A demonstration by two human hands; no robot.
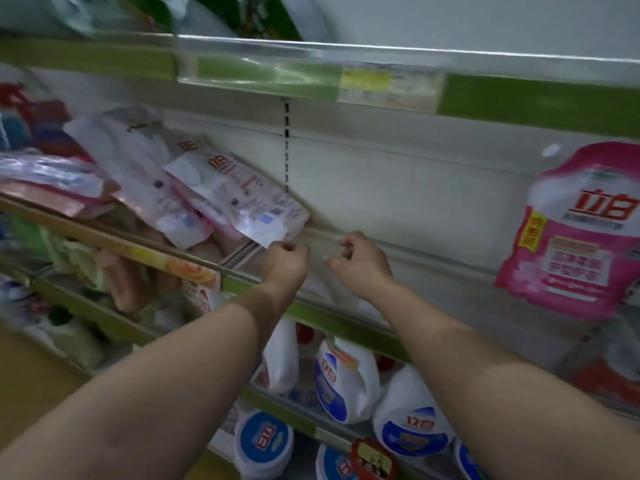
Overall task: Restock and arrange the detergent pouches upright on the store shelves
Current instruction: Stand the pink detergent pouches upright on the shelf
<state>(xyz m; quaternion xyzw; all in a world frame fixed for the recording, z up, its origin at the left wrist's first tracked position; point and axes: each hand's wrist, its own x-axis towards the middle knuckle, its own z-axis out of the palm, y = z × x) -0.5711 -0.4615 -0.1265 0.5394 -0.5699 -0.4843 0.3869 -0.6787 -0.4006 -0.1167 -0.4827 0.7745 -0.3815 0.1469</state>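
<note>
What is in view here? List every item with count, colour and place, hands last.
leaning pouches: at least two, white and pink, tilted against the back panel on the left of the middle shelf
flat pouches: a blurred pink and white pile, count unclear, far left of the same shelf
upright pouch: one, pink and white, right of the middle shelf
detergent jugs: several, white with blue labels, on the lower shelves
price label: one, yellow and white, on the upper shelf edge
shelf rail: green, front of the middle shelf
left hand: fingers curled, its grip at the corner of a leaning pouch
right hand: fingers curled over the bare shelf; contents unclear
</note>
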